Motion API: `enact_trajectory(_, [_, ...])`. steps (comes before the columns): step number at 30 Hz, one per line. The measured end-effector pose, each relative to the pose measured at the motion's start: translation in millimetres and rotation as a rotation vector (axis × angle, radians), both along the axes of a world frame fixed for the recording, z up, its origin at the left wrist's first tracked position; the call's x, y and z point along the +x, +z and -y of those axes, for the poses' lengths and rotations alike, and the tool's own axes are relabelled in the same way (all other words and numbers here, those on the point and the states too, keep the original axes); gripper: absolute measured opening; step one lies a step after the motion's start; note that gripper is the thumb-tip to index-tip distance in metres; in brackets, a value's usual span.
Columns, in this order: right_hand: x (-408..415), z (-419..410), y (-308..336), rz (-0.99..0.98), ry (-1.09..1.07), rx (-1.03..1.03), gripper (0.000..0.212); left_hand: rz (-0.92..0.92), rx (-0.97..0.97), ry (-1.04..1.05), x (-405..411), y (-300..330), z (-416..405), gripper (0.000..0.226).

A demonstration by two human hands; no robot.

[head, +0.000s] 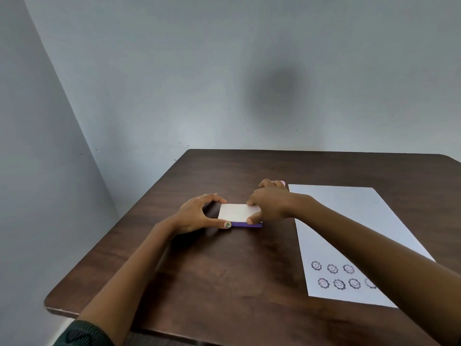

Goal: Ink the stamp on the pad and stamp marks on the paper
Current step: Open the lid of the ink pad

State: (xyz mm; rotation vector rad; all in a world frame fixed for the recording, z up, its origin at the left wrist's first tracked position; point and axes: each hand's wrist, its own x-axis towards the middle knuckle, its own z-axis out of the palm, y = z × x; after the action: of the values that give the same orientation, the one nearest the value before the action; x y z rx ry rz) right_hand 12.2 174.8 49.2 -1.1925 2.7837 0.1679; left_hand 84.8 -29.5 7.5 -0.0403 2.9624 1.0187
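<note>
The ink pad [237, 213] is a flat box with a white lid and a purple base, lying closed in the middle of the dark wooden table [224, 270]. My left hand [199, 216] grips its left end with thumb and fingers. My right hand [270, 202] holds its right end, thumb on the near corner. A small pink thing [283, 182], perhaps the stamp, peeks out behind my right hand. To the right lies the white paper [349, 221], bearing two rows of round smiley stamp marks [334, 275] near its front edge; my right forearm covers part of them.
Pale walls meet in a corner behind the table. The table's rounded front left corner [50, 303] is near my left sleeve.
</note>
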Motion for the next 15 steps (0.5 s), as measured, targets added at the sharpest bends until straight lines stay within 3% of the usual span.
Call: enact_trajectory(15, [35.3, -19.4, -6.0, 0.010, 0.066, -0.109, 0.064, -0.068, -0.012, -0.013, 31.7, -2.1, -6.4, 0.076])
